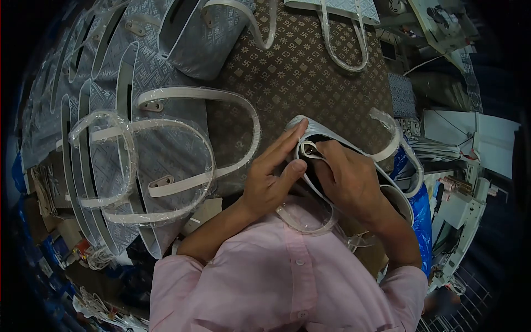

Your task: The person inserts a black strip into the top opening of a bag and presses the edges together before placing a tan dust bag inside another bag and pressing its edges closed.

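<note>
A silver-grey handbag (327, 130) with a dark inside lies on its side in front of my chest, its mouth towards me. My left hand (270, 176) steadies its end, with long fingers laid along the outer rim and the thumb at the mouth's edge. At the opening, my right hand (352, 176) has its fingers curled over a small white looped strip (303, 145). Something small and shiny shows by the fingertips, too small to name. A plastic-wrapped cream handle (310, 228) hangs below the mouth; another cream handle (390, 145) arches at the right.
Several grey patterned bags (110, 160) with wrapped cream handles (251, 119) crowd the left. Brown patterned cloth (310, 61) covers the work surface. At the top stands another bag (343, 6). Blue plastic (421, 224) and a white machine (456, 202) are at the right.
</note>
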The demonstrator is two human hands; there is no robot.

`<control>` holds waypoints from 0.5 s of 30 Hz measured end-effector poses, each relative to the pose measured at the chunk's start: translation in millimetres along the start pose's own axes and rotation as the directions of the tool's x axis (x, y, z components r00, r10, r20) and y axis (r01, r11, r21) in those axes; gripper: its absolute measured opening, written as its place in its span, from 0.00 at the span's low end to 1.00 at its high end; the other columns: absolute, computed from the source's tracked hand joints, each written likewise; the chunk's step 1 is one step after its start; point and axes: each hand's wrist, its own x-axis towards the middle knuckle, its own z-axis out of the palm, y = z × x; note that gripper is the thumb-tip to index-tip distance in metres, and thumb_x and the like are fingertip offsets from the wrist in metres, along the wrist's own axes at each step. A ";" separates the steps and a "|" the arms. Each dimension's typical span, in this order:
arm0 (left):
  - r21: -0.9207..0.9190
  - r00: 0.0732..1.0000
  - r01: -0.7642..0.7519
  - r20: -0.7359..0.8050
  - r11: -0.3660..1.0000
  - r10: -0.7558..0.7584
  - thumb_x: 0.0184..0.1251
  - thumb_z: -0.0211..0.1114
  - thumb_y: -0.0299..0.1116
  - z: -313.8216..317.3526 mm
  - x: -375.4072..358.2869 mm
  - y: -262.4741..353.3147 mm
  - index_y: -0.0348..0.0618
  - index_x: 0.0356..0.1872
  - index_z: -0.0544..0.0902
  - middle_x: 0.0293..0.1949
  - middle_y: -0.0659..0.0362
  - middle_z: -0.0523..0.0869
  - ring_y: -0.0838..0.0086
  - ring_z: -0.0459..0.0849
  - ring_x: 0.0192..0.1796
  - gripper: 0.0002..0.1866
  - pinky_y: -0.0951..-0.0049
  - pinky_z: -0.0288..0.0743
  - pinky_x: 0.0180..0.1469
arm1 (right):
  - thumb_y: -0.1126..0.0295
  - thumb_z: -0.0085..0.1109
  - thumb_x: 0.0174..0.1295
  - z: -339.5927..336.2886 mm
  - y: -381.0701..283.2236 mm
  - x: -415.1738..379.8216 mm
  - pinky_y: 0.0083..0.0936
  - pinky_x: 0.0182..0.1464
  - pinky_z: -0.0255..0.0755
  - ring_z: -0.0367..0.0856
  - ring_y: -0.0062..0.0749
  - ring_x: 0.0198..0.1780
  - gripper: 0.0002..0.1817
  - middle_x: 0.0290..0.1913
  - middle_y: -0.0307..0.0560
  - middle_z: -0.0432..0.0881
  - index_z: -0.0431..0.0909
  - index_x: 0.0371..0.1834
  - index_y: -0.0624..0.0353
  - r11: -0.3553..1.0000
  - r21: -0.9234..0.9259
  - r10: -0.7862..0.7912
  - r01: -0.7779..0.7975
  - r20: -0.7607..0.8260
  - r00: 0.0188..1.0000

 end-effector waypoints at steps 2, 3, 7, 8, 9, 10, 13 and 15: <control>-0.064 0.998 0.014 -0.059 0.998 -0.017 0.63 0.62 0.33 3.3 -4.1 -3.4 0.31 0.65 0.61 0.67 0.45 0.63 0.62 0.61 0.69 0.32 0.69 0.55 0.67 | 0.80 0.59 0.52 0.8 -0.9 1.9 0.33 0.27 0.72 0.80 0.43 0.27 0.11 0.28 0.50 0.77 0.73 0.39 0.64 1.000 0.013 -0.015 0.015 -0.003 1.000; -0.126 0.993 0.025 -0.111 0.992 -0.039 0.61 0.65 0.31 6.6 -5.6 -6.1 0.32 0.63 0.64 0.67 0.46 0.64 0.63 0.63 0.68 0.31 0.70 0.56 0.66 | 0.80 0.60 0.52 0.6 -0.6 3.3 0.32 0.26 0.72 0.80 0.44 0.27 0.12 0.28 0.51 0.77 0.73 0.40 0.64 0.999 0.028 -0.027 0.027 -0.010 1.000; -0.460 0.938 -0.060 -0.330 0.886 -0.107 0.53 0.71 0.26 19.0 -8.8 -17.3 0.36 0.48 0.72 0.60 0.49 0.69 0.67 0.68 0.63 0.22 0.69 0.62 0.63 | 0.79 0.62 0.51 2.9 -1.0 7.3 0.31 0.25 0.72 0.79 0.44 0.25 0.12 0.27 0.51 0.78 0.74 0.38 0.64 0.997 -0.015 -0.073 0.073 -0.024 0.997; -0.475 0.929 -0.071 -0.351 0.877 -0.115 0.53 0.71 0.26 18.2 -8.5 -18.9 0.36 0.48 0.72 0.60 0.49 0.69 0.67 0.68 0.63 0.22 0.69 0.62 0.63 | 0.79 0.62 0.51 3.7 -1.0 8.6 0.31 0.25 0.72 0.79 0.44 0.25 0.12 0.27 0.51 0.78 0.74 0.38 0.64 0.996 -0.023 -0.082 0.082 0.005 0.997; -0.418 0.940 -0.062 -0.330 0.906 -0.088 0.52 0.72 0.27 16.0 -8.5 -18.7 0.36 0.47 0.72 0.59 0.49 0.70 0.66 0.70 0.62 0.23 0.69 0.63 0.62 | 0.80 0.61 0.50 4.6 -1.0 9.6 0.31 0.24 0.70 0.77 0.41 0.24 0.12 0.26 0.49 0.76 0.74 0.39 0.66 0.995 -0.031 -0.096 0.096 -0.011 0.995; -0.360 0.950 -0.054 -0.304 0.931 -0.063 0.51 0.73 0.29 14.0 -8.7 -18.5 0.36 0.47 0.72 0.57 0.48 0.72 0.65 0.71 0.61 0.23 0.68 0.64 0.61 | 0.81 0.59 0.50 4.5 -1.2 10.3 0.31 0.23 0.68 0.76 0.37 0.22 0.12 0.24 0.48 0.75 0.73 0.39 0.68 0.993 -0.039 -0.109 0.107 -0.027 0.994; -0.214 0.974 -0.091 -0.222 0.973 0.042 0.53 0.71 0.25 4.9 -9.2 -21.5 0.34 0.49 0.70 0.57 0.46 0.70 0.60 0.67 0.65 0.24 0.65 0.60 0.66 | 0.80 0.61 0.49 3.2 -3.2 14.1 0.30 0.22 0.68 0.75 0.37 0.20 0.13 0.23 0.48 0.75 0.73 0.39 0.68 0.995 -0.046 -0.092 0.092 -0.001 0.996; -0.227 0.972 -0.101 -0.230 0.969 0.047 0.52 0.72 0.25 4.7 -9.2 -23.8 0.33 0.51 0.70 0.57 0.46 0.70 0.60 0.67 0.65 0.26 0.66 0.60 0.65 | 0.80 0.61 0.49 2.0 -3.6 14.6 0.30 0.22 0.68 0.75 0.37 0.20 0.13 0.23 0.48 0.75 0.73 0.39 0.68 0.994 -0.065 -0.088 0.090 0.028 0.996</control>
